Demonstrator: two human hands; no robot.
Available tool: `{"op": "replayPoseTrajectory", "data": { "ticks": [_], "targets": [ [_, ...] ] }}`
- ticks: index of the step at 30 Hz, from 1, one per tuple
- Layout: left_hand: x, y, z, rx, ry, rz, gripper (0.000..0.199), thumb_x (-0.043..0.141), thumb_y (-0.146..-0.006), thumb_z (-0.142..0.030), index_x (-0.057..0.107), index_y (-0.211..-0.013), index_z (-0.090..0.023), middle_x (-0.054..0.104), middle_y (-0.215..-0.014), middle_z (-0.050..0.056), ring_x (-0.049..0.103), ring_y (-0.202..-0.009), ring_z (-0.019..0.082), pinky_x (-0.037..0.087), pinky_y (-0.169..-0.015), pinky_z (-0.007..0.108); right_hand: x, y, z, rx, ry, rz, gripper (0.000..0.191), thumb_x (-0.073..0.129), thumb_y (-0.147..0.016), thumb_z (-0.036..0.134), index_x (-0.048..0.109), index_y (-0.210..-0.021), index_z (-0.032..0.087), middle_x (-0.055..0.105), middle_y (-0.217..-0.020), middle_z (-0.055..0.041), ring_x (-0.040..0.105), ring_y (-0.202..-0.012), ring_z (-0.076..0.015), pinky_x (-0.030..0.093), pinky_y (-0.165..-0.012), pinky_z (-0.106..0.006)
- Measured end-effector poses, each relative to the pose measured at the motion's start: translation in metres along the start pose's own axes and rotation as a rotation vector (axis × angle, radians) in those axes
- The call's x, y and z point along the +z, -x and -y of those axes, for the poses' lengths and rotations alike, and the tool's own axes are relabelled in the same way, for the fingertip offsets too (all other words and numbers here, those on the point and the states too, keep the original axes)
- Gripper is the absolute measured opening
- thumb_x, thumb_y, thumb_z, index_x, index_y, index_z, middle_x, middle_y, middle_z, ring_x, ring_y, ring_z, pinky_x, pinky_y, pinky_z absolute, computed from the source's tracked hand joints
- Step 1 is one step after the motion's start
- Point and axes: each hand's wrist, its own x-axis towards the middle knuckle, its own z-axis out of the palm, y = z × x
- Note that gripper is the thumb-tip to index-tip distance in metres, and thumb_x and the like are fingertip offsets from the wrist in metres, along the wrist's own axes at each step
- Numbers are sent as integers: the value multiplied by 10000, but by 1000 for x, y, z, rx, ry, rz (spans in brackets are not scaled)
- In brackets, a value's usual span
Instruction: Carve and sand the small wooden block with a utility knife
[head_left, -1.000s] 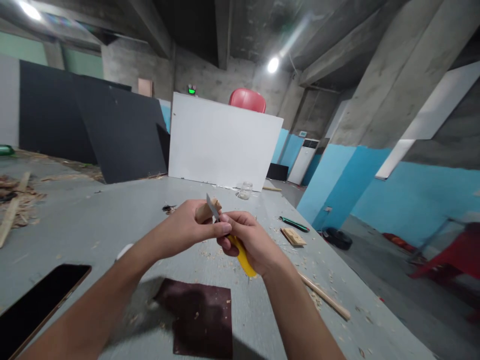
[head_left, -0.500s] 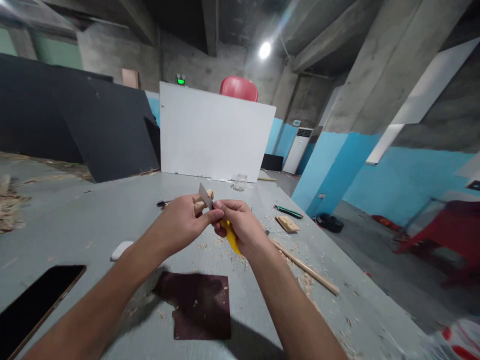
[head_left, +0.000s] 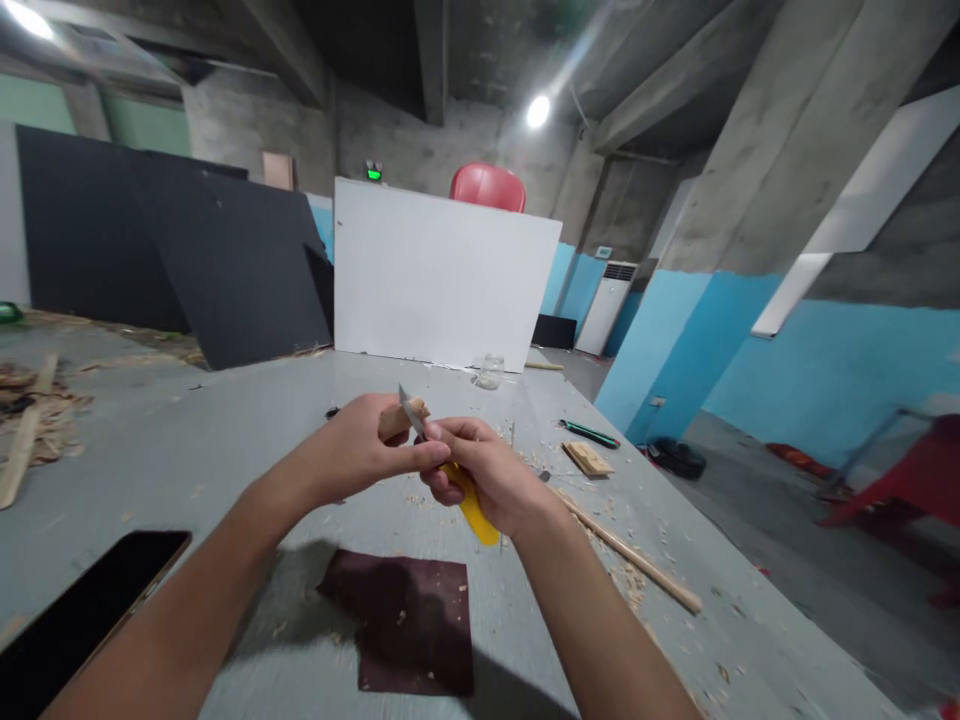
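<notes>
My left hand [head_left: 365, 440] is closed around a small piece of wood [head_left: 394, 421], whose carved end pokes out past the fingers. In my right hand [head_left: 484, 465] is a yellow-handled utility knife [head_left: 474, 508], gripped with the handle slanting down toward me. Its blade [head_left: 409, 408] points up and lies against the wood. My left thumb reaches across to the knife near the base of the blade. Below the hands, a dark brown sheet [head_left: 416, 630], possibly sandpaper, lies on the grey table [head_left: 292, 640] with bits of shavings on it.
A phone [head_left: 90, 610] lies at the left. To the right are a wooden stick [head_left: 637, 555], a small wooden block [head_left: 587, 459] and a green-black cutter [head_left: 590, 433]. A glass jar [head_left: 490, 372] stands before a white board [head_left: 442, 280]. Wood scraps [head_left: 37, 410] lie far left.
The knife's blade has turned and now looks narrower, and its yellow handle shows more. The view has shifted slightly left, so the scene sits further right. Both hands keep their hold.
</notes>
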Motion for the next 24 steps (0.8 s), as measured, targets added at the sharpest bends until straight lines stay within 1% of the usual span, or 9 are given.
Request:
{"op": "replayPoseTrajectory", "data": {
  "ticks": [3, 6, 8, 11, 14, 16, 20, 22, 24],
  "targets": [
    [1, 1, 1, 32, -47, -15, 328, 754, -851, -437, 550, -755, -197, 482, -670, -55, 382, -566, 101, 277, -537, 248, -3, 3, 3, 28, 11, 29, 363, 816, -852, 459, 627, -773, 159, 523, -570, 41, 411, -503, -69, 274, -444, -188],
    [2, 2, -1, 63, -176, -22, 350, 745, -862, -446, 529, -745, -197, 482, -722, -54, 374, -582, 95, 267, -547, 256, -5, 4, 5, 37, 26, 47, 321, 813, -860, 445, 657, -848, 165, 548, -609, 35, 441, -532, -79, 281, -451, -188],
    [3, 1, -2, 68, -276, -56, 370, 721, -882, -466, 505, -740, -201, 459, -698, -61, 364, -581, 99, 256, -555, 266, -7, 3, 5, 22, 37, 21, 332, 819, -851, 446, 643, -807, 167, 547, -608, 33, 445, -532, -79, 282, -453, -190],
    [7, -3, -2, 30, -362, -106, 377, 659, -923, -515, 502, -761, -212, 410, -615, -71, 375, -571, 117, 264, -577, 281, -7, 1, 5, -27, 50, -78, 407, 858, -786, 462, 595, -690, 166, 531, -574, 32, 440, -506, -73, 272, -448, -195],
    [13, -7, 2, 23, -416, -130, 365, 530, -1003, -516, 575, -811, -209, 572, -702, -22, 517, -663, 154, 317, -648, 298, -6, -6, 0, -98, 46, -211, 426, 869, -732, 461, 575, -635, 168, 531, -552, 29, 441, -479, -71, 267, -439, -204],
    [20, -9, 4, 26, -520, -153, 414, 455, -1041, -499, 615, -802, -201, 637, -787, 24, 561, -720, 180, 309, -664, 315, -5, -13, -8, -150, 31, -304, 402, 845, -741, 440, 570, -626, 172, 527, -538, 32, 433, -463, -71, 275, -436, -207],
    [38, -15, 5, -12, -791, -266, 344, 445, -1053, -415, 668, -890, -210, 631, -807, 42, 473, -611, 171, 199, -605, 336, -10, -28, -26, -263, -101, -525, 347, 825, -741, 390, 563, -658, 179, 494, -521, 62, 402, -434, -60, 299, -430, -196],
    [40, -18, 8, -44, -749, -262, 350, 462, -1041, -447, 644, -851, -216, 590, -757, 20, 442, -590, 160, 194, -598, 329, -16, -32, -29, -272, -124, -571, 355, 818, -746, 399, 548, -662, 185, 485, -504, 66, 400, -415, -62, 306, -420, -195],
    [33, -20, 12, -89, -571, -219, 458, 511, -991, -580, 557, -728, -208, 495, -663, -11, 427, -584, 151, 227, -591, 306, -21, -32, -26, -277, -118, -581, 356, 800, -773, 415, 539, -689, 189, 507, -513, 59, 409, -416, -63, 321, -426, -187]
  ]
}}
